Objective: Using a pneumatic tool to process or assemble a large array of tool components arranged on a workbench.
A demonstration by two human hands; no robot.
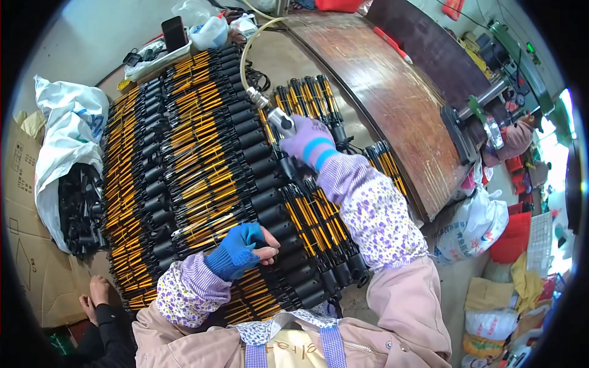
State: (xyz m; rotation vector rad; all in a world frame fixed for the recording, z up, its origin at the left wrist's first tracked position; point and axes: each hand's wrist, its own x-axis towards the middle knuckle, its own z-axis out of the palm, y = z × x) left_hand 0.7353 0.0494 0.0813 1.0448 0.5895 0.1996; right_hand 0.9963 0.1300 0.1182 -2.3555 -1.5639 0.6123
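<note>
Many folded umbrella frames [205, 172] with black handles and orange ribs lie in long rows before me. My right hand [308, 138], in a purple glove, is wrapped round a silver air tool [282, 121] joined to a pale hose [244, 58]. The tool is over the shorter row of umbrella frames [313, 101] at the right. My left hand [248, 246], in a blue glove with bare fingertips, is closed in a pinch above the black handles [273, 214]. What it pinches, if anything, is too small to make out.
A white bag [70, 129] of black parts stands at the left by a cardboard box [30, 245]. Another person's hand [97, 294] is at the lower left. A worn wooden board [374, 80] edges the right; beyond it stands a green machine [521, 67]. A phone [174, 34] stands at the back.
</note>
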